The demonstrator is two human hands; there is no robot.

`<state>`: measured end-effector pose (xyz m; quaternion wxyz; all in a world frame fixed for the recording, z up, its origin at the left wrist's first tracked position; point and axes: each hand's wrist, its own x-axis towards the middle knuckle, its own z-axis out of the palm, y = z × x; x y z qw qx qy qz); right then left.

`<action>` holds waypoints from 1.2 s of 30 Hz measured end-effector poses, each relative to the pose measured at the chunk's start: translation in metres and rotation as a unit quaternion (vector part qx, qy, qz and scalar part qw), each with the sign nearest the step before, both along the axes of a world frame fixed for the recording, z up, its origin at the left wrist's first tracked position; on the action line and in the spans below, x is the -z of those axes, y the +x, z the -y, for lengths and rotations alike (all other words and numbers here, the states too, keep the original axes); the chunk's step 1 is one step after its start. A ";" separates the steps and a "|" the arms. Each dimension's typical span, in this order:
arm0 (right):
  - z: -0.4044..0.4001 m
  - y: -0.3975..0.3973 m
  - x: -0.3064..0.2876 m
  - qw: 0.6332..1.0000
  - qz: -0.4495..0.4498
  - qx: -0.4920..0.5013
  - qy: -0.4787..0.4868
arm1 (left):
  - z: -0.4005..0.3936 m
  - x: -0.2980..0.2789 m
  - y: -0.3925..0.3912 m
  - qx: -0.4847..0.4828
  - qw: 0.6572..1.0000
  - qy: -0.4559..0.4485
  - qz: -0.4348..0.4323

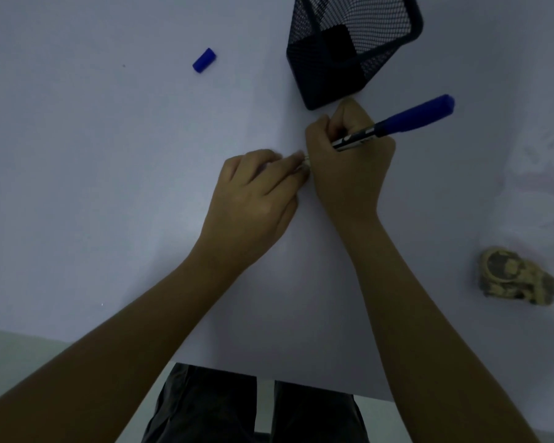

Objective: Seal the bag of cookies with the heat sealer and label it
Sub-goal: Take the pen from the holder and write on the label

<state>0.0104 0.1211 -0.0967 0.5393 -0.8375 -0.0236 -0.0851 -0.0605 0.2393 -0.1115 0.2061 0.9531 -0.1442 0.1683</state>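
Broadly, a pale table (pixel 109 193) fills the view, and both hands work near its middle. Beyond the right hand (pixel 349 164) stands a black mesh holder (pixel 352 46), its near corner almost at the knuckles. Well out past the right forearm, near the table edge, lies the cookie bag (pixel 515 276), a small crumpled lump showing brown biscuits; whether its mouth is sealed cannot be told. No heat sealer is in sight.

The right hand is curled into a writing grip around a marker (pixel 394 123). The marker's long axis runs from the blue end, up and away to the right, down toward the gap between the two hands, where its tip is hidden. The left hand (pixel 253 190) lies low on the table, its fingertips (pixel 296 161) pinched or pressed onto something small and pale right at the marker's tip. It is probably a label, but too little of it shows to be sure.

Farther off, beyond the left hand, a blue cap (pixel 204 60) lies alone on its side.

Judging from this, the labelling step is in hand: writing on the slip while the left hand steadies it. The coming move turns on the bag, which lies to the right of both hands, so the right hand is the nearer one, though the marker occupies it.
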 end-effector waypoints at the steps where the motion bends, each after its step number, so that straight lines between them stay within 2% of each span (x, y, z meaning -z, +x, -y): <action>1: 0.000 0.000 0.000 1.000 -0.003 0.001 0.001 | 0.000 0.000 0.000 -0.001 1.000 -0.001 0.001; 8: 0.001 0.001 -0.001 1.000 -0.006 -0.001 -0.008 | 0.001 0.002 0.001 0.024 1.000 -0.017 -0.006; 36: 0.001 0.001 0.000 1.000 -0.008 0.001 0.004 | 0.001 0.001 -0.001 0.016 1.000 -0.011 0.001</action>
